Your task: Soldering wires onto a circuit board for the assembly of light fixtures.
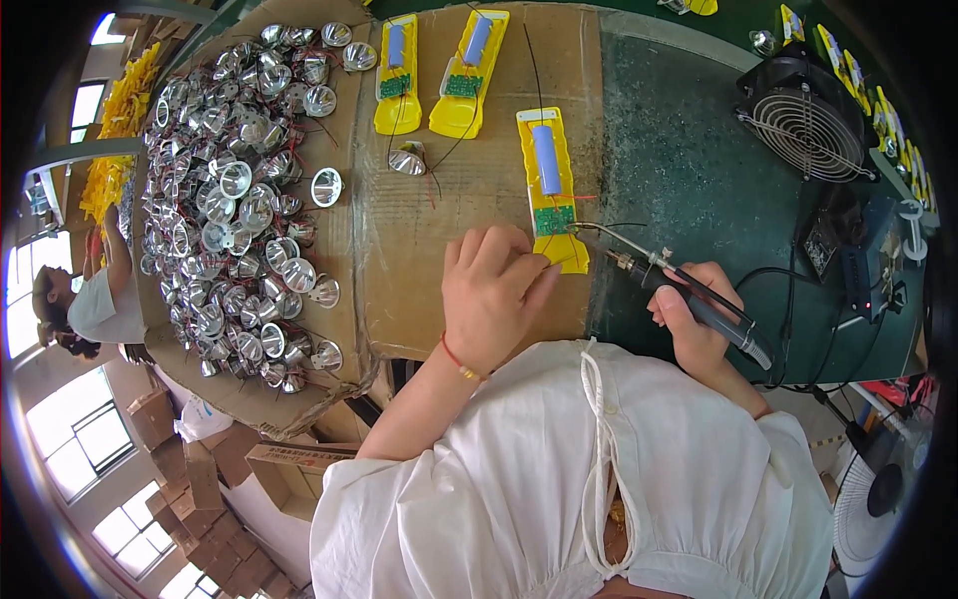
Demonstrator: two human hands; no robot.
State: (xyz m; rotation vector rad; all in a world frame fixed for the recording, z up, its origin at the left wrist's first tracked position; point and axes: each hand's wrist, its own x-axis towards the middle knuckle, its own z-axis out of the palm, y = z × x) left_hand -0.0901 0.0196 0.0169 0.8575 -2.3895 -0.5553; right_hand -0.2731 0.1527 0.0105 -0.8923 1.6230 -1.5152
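In front of me on the cardboard lies a yellow plastic housing (574, 256) with a blue cylindrical battery (547, 160) and a small green circuit board (555, 221). My right hand (699, 311) grips a black soldering iron (707, 315) with a thin metal feed tube (624, 242) alongside it. The tube's end reaches the board's right edge. My left hand (489, 290) is closed at the housing's lower left, thumb and fingers together; what they pinch is hidden. Thin red and black wires stick out beside the board.
At left, a large heap of shiny reflector cups (230, 210) fills a cardboard tray. Two more yellow housings (399, 112) and a single reflector (407, 158) lie farther off. A black fan with a wire guard (810, 125) stands at right, near cables. Another person (105, 290) is at far left.
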